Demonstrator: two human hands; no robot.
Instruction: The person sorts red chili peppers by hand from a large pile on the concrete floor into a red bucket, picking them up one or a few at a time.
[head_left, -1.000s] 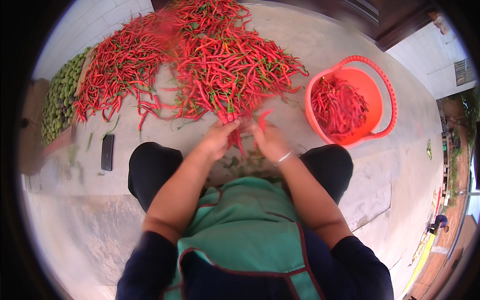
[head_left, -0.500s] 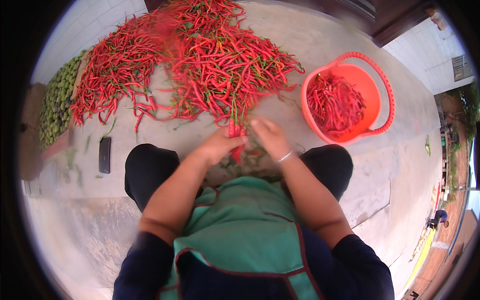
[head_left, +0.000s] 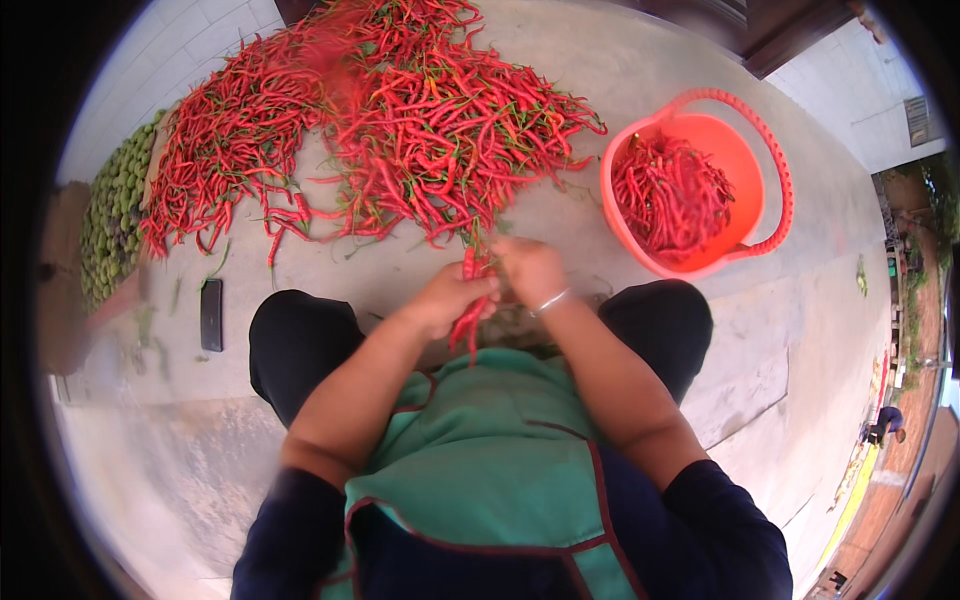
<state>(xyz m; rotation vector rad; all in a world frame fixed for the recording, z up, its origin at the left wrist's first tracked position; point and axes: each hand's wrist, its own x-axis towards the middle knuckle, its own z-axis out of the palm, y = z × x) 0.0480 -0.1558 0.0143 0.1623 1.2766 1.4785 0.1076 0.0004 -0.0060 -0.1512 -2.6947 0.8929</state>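
Note:
A small bunch of long red chili peppers (head_left: 467, 325) is gripped in my left hand (head_left: 447, 301), tips hanging toward my apron and green stems pointing away from me. My right hand (head_left: 533, 272) is right beside it, slightly blurred, its fingers closed in a pinch at the stem ends. Just beyond both hands lies a large heap of red chili peppers (head_left: 455, 130) with green stems, spread on the concrete floor. To the right stands a pinkish-red plastic basket (head_left: 742, 185) with a hoop handle, partly filled with red chili peppers (head_left: 672, 198).
A dark phone (head_left: 211, 315) lies on the floor at the left. Farther left, green rounded produce (head_left: 115, 210) is piled by the wall. Loose green bits (head_left: 147, 325) are scattered near the phone. My knees flank my hands. Another person (head_left: 886, 424) bends down far off at the right.
The bunch in my left hand has turned and its red tips show lower, toward the apron. My right hand has come slightly closer to the left.

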